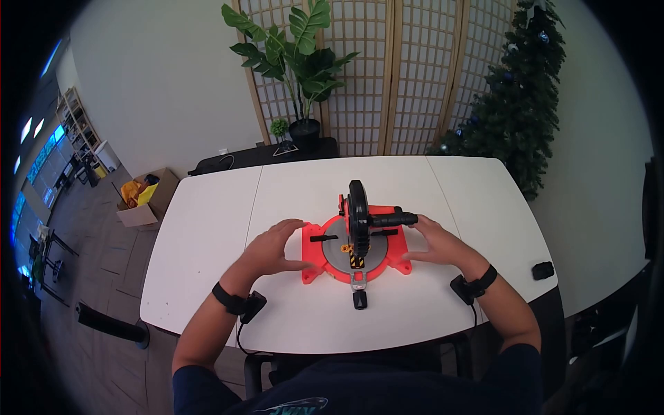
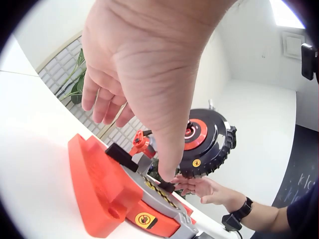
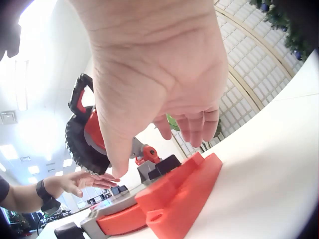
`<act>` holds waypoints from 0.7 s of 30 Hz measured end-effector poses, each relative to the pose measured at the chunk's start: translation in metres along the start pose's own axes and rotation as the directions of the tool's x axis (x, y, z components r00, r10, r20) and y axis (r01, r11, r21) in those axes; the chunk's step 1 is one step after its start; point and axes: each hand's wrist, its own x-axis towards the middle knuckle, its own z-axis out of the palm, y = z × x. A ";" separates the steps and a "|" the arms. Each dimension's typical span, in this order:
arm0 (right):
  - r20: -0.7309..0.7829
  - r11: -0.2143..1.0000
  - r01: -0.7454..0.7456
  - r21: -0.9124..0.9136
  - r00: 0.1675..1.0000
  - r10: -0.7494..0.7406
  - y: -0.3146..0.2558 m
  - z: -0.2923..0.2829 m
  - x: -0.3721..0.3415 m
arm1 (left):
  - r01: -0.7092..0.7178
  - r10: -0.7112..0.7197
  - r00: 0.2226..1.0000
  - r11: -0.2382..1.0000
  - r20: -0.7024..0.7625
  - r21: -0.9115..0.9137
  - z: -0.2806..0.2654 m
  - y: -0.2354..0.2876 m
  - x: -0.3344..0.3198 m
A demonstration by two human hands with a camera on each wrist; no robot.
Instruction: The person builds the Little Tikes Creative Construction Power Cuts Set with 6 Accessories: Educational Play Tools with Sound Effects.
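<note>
A toy miter saw (image 1: pixel 357 214) stands on the white table between my hands. It has a red base (image 1: pixel 310 243), a round grey turntable (image 1: pixel 335 254), and a black blade with a handle. My left hand (image 1: pixel 270 247) is beside the base's left side, fingers spread and thumb near its front corner. On the right, my right hand (image 1: pixel 446 243) is held the same way, its fingertips near the black motor piece (image 1: pixel 395 219). Both wrist views show relaxed, bent-down fingers over the base (image 2: pixel 102 191) with nothing gripped. A black knob (image 1: pixel 360 299) sticks out at the front.
The white table (image 1: pixel 200 235) spreads around the saw. A small black object (image 1: pixel 543 270) lies at its right edge. Behind stand a potted plant (image 1: pixel 304 131), a lattice screen (image 1: pixel 422 76) and a decorated tree (image 1: pixel 519 104). An open cardboard box (image 1: pixel 166 190) sits off the left side.
</note>
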 end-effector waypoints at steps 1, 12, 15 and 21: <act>0.000 1.000 0.000 0.000 1.000 0.000 0.000 -0.002 -0.003 | -0.006 0.005 0.999 1.000 -0.049 -0.012 -0.005 0.000 -0.005; -0.250 0.983 0.153 0.104 0.960 -0.123 0.011 -0.031 -0.045 | -0.012 -0.016 0.965 0.994 -0.260 -0.106 -0.041 -0.021 -0.065; -0.259 0.986 0.125 0.107 0.961 -0.093 0.014 -0.039 -0.058 | 0.021 -0.069 0.940 0.989 -0.334 -0.145 -0.047 -0.031 -0.082; -0.311 0.992 0.061 0.114 0.950 -0.023 0.035 -0.050 -0.085 | 0.099 -0.156 0.918 0.980 -0.365 -0.170 -0.045 -0.055 -0.119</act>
